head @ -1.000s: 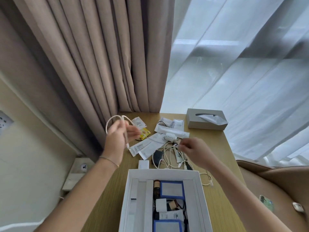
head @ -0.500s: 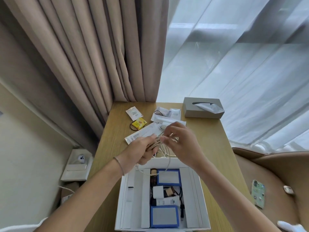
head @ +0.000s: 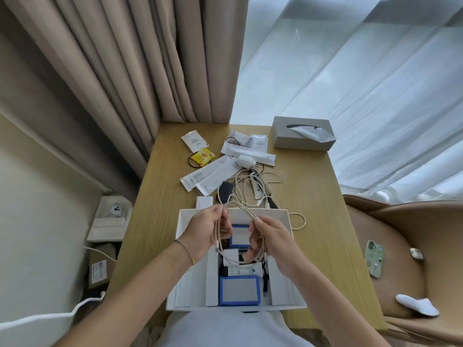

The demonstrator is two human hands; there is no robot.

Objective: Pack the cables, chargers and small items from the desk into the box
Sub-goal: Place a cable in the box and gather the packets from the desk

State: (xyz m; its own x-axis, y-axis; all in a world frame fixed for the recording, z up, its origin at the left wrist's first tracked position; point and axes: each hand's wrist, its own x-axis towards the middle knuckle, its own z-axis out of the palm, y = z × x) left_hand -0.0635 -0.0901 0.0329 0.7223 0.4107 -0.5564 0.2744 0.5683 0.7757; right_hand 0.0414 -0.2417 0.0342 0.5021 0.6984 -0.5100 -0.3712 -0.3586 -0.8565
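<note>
Down on the floor at the far left, a white wall socket plate (head: 110, 219) sits beside a small cardboard parcel (head: 100, 266), with a white cord (head: 50, 315) trailing across the lower corner. Beige curtains (head: 125, 71) hang behind the wooden desk (head: 155, 221), and on the desk's left half lie a white sachet (head: 194, 141), a yellow packet (head: 202, 157) and long white wrappers (head: 210, 175), with a small white adapter (head: 204, 201) just behind the box wall. Over the open white box (head: 184, 217), the left hand (head: 203, 234) curls its fingers round one side of a coiled beige cable (head: 240, 211), the loops hanging down past its palm. Inside the box, below the hands, sit a small blue-framed case (head: 239, 237), a white tube (head: 241, 271) and a larger blue-framed case (head: 239, 290), with a dark cord (head: 265, 281) along their right edge. The right hand (head: 275, 242) pinches the other side of the same coil between thumb and curled fingers, so the cable is held between both hands above the box. Beyond the box, loose cables (head: 253, 186) tangle on the desk with a white plug charger (head: 244, 161) and a black pouch (head: 226, 190), and one pale loop (head: 299, 220) lies just right of the box. Farther right stands a grey tissue box (head: 300, 141) before sheer white drapes (head: 375, 96), then a tan armchair (head: 406, 246) holding a phone in a green case (head: 374, 259), a small earbud case (head: 416, 253) and a white sock (head: 417, 304)
</note>
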